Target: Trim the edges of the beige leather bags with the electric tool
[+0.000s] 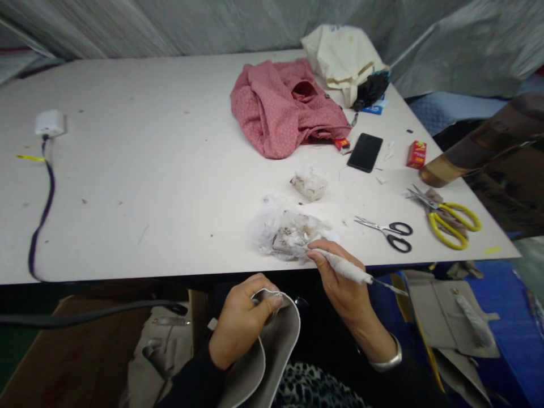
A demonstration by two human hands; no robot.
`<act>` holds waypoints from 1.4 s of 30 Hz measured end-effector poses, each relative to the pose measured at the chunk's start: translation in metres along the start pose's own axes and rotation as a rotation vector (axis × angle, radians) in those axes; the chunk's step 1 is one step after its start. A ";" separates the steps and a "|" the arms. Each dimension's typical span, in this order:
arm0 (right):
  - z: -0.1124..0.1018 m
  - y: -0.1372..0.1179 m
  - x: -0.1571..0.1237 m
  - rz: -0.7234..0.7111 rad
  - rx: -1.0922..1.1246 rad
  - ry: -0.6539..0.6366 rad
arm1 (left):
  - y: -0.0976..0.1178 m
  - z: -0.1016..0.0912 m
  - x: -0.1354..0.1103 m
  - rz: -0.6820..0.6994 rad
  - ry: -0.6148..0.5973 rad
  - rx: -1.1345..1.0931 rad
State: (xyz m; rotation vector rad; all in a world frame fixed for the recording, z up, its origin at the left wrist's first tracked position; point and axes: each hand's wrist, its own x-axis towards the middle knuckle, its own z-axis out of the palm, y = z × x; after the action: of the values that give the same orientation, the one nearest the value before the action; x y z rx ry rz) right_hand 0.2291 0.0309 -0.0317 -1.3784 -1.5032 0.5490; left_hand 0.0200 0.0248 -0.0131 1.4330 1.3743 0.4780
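My left hand (244, 320) pinches the edge of a greyish-beige bag piece (280, 345), which hangs below the table edge with its layers spread apart. Between the fingers of my right hand (344, 283) is a slim tool with a white-wrapped handle (346, 267); a thin metal shaft sticks out toward the right. The other end of the tool is at a crumpled clear plastic bag (287, 232) holding a whitish, dark-specked lump. Behind it sits a smaller plastic-wrapped block (310, 184).
Black-handled scissors (389, 231) and yellow-handled scissors (453, 218) lie right, near a lamp (476, 144). Farther back are a phone (365, 152), a red box (416, 154), pink cloth (284, 107) and a cream bag (340, 54). A charger (50, 123) with cable sits left. Beige pieces (454, 317) lie lower right.
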 end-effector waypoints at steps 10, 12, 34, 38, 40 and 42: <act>-0.004 0.009 -0.010 0.254 0.206 0.142 | -0.003 -0.003 -0.001 0.013 0.008 -0.007; -0.003 0.013 -0.009 0.300 0.237 0.144 | -0.003 -0.002 -0.001 0.017 0.005 -0.007; 0.002 0.027 -0.010 0.396 0.382 0.168 | -0.001 0.004 0.004 0.008 0.023 0.030; 0.000 0.030 -0.010 0.390 0.397 0.166 | -0.003 0.003 0.004 0.009 0.026 0.028; 0.001 0.031 -0.010 0.399 0.427 0.154 | -0.003 0.003 0.004 0.007 0.025 0.029; 0.003 0.033 -0.010 0.418 0.447 0.149 | -0.002 0.003 0.004 0.003 0.025 0.031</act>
State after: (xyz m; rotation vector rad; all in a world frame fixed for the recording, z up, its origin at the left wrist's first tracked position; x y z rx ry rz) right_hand 0.2407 0.0308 -0.0640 -1.3391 -0.8986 0.9556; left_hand 0.0222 0.0264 -0.0174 1.4591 1.4044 0.4799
